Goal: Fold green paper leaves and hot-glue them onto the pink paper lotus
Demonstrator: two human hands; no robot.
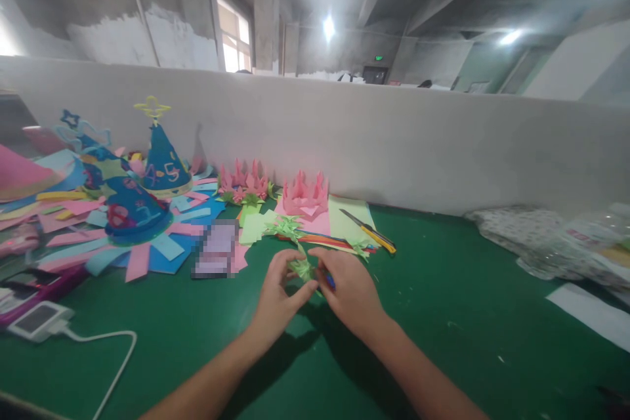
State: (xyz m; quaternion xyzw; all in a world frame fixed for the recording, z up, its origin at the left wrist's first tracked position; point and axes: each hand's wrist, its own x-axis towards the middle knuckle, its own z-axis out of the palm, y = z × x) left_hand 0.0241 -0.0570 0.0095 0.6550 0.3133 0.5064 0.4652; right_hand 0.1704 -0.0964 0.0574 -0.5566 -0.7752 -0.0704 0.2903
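Note:
Both my hands meet over the green table (443, 315) on a small folded green paper piece (301, 268). My left hand (277, 300) pinches its left side with thumb and fingers. My right hand (348, 289) is closed on its right side, and a small blue object (330, 281) shows between its fingers. Just behind the hands lies a spiky green paper shape (284, 228) on light green and pink sheets (339, 216). A pink paper crown-like flower (305, 195) stands behind that.
A yellow-handled utility knife (370, 231) lies right of the sheets. Blue party hats (165, 161) and coloured paper strips fill the left. A white device (40, 319) with a cable lies at the front left. Plastic bags (566, 243) and white paper (590, 315) lie at the right. A grey partition (394, 144) stands behind.

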